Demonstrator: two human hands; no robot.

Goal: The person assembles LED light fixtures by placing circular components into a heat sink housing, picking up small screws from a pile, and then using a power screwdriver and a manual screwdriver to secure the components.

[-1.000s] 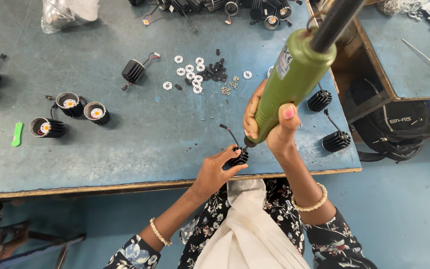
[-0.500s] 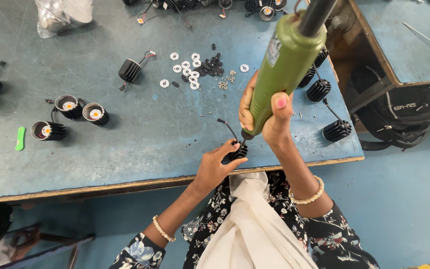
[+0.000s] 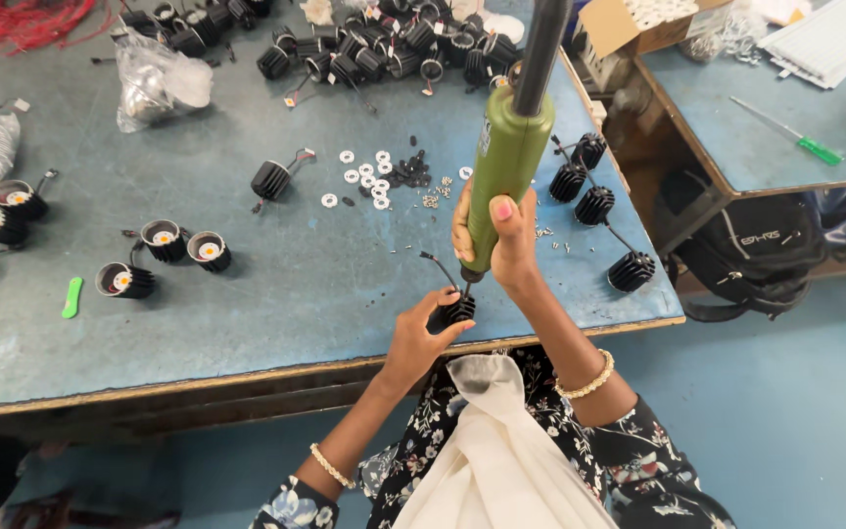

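Blue-grey and scuffed, the workbench (image 3: pixel 276 294) fills most of our view, with a second bench (image 3: pixel 736 147) off to our right and a black backpack (image 3: pixel 756 260) on the floor between them.

We clamp our right hand (image 3: pixel 501 235) around the lower end of a green power screwdriver (image 3: pixel 506 167), which stands nearly upright, its black cord rising out of the top of the frame. Its tip comes down onto a small black finned lamp housing (image 3: pixel 457 311) sitting at the near edge of the workbench. Our left hand (image 3: pixel 418 338) closes around that housing from below and the side, fingers pressed against its fins, and a short black wire (image 3: pixel 440 266) sticks up from it just beside the tip.

Near our right hand, three more finned housings (image 3: pixel 594 206) lie along the right edge of the workbench. Behind the screwdriver we see a scatter of white washers (image 3: pixel 364 176) and small dark screws (image 3: pixel 408 171). One single housing (image 3: pixel 271 179) with a wire lies apart to their left. Farther left, three lamp cups with yellow centres (image 3: pixel 164 257) stand close together, and a green plastic strip (image 3: pixel 71 297) lies near them. At the far edge, a heap of black housings (image 3: pixel 384 49) and a clear plastic bag (image 3: pixel 159 83) rest well away from our hands.
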